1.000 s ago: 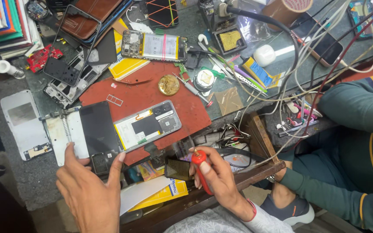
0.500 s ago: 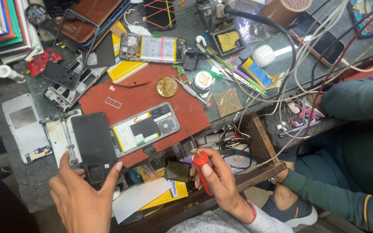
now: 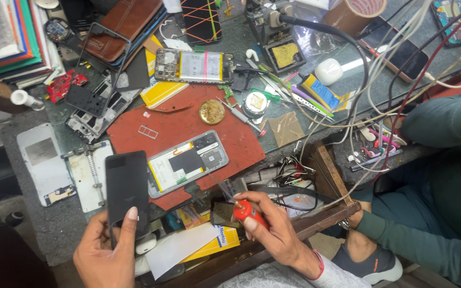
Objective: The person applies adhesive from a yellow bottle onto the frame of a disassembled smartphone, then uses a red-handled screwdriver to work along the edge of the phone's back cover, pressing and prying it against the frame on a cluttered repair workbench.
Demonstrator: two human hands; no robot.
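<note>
At a cluttered repair bench, the left hand (image 3: 102,253) is pinching a thin black phone panel (image 3: 127,192) by its lower edges just beside the opened phone (image 3: 187,162); stiff, light, probably brittle. The right hand (image 3: 270,226) is gripping a red-handled screwdriver (image 3: 245,210).

Even, fairly bright light falls from above on the worktop (image 3: 38,224), with no single hard source showing. Shadows are soft and short: a faint one lies under the left hand (image 3: 105,250) and the black panel (image 3: 127,188) it holds. The dark glass panel (image 3: 203,20) near the top edge gives a dull sheen, and the white case (image 3: 328,71) is close to blown out. The centre is sharp. The right hand (image 3: 273,226) is slightly soft, as is the bottom left corner, which drops into deep shade. Straight edges bow a little toward the corners.
</note>
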